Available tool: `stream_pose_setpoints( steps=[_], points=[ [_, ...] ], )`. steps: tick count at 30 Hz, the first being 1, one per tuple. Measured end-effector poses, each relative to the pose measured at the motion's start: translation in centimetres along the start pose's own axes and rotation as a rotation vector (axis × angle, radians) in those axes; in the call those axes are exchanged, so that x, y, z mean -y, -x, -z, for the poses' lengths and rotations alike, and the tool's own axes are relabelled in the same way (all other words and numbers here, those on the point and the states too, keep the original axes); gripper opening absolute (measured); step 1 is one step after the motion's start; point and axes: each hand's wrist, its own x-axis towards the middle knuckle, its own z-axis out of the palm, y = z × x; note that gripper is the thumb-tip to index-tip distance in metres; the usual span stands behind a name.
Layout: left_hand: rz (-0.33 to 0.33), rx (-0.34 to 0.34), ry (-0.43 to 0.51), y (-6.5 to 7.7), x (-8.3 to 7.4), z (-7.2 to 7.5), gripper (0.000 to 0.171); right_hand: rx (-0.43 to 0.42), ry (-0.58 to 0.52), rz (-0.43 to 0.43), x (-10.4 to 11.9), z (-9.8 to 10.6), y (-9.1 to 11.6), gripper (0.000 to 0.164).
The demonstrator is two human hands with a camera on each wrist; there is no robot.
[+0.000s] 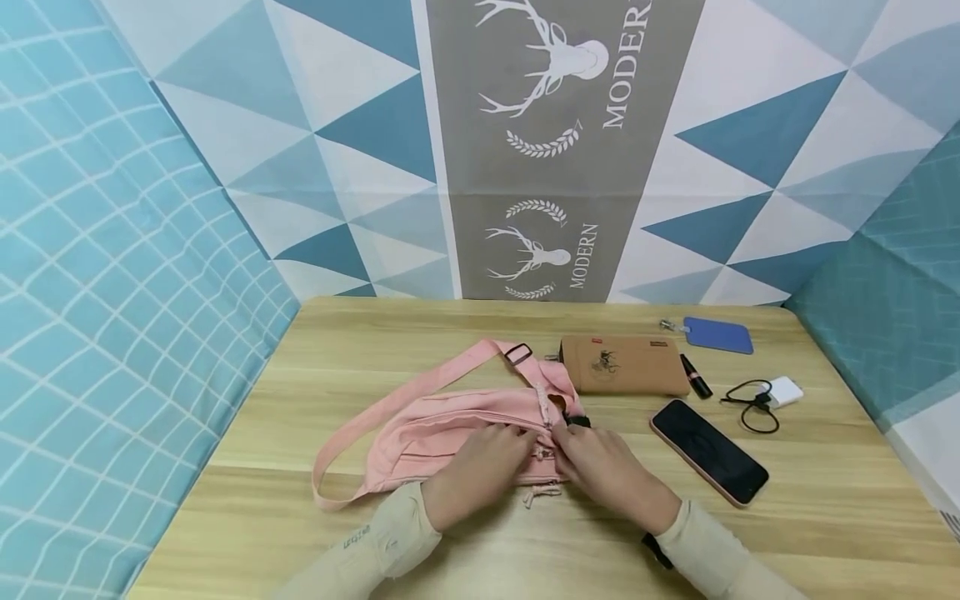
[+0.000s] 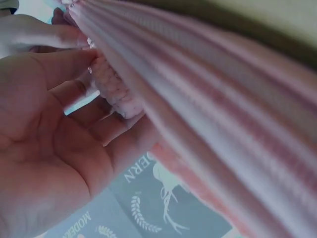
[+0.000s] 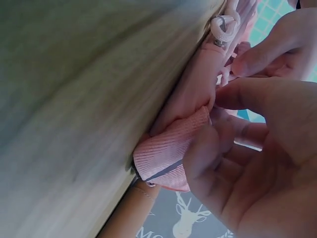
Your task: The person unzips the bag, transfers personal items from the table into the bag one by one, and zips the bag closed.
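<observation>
Pink bag mid-table, and here's the left hand, fingers half-curled, pinching it beside a braided pull! Right hand nips the edge, fingertips partly hidden. Bag's inside? Can't tell. Brown wallet sits at two o'clock from it, fully closed-looking.

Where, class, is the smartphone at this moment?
In the head view, the smartphone lies on the right side of the wooden table, just right of the person's right hand and nearer the camera than the brown wallet.
</observation>
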Motion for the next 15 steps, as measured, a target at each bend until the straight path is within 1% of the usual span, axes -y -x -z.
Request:
stream_pose_setpoints(
  steps=[3, 5, 10, 12, 15],
  points=[
    [0.0, -0.004, -0.039, 0.1, 0.3, 0.6, 0.004, 0.001, 0.01, -0.025, 0.0, 0.3, 0.0, 0.014],
    [0.007, 0.0, -0.071, 0.3, 0.4, 1.2, 0.002, 0.001, 0.01, -0.038, -0.1, 0.5, 0.0, 0.014],
    [0.054, 0.011, -0.137, 0.9, 0.8, 3.1, 0.009, -0.007, 0.017, -0.068, -0.2, 0.9, -0.1, 0.014],
    [0.067, 0.015, -0.135, 1.1, 1.0, 3.6, 0.012, -0.002, 0.013, -0.08, -0.3, 1.0, 0.0, 0.014],
    [0.073, 0.022, -0.116, 1.6, 1.5, 3.9, 0.014, 0.007, 0.007, -0.09, -0.3, 1.2, 0.0, 0.016]
  ],
)
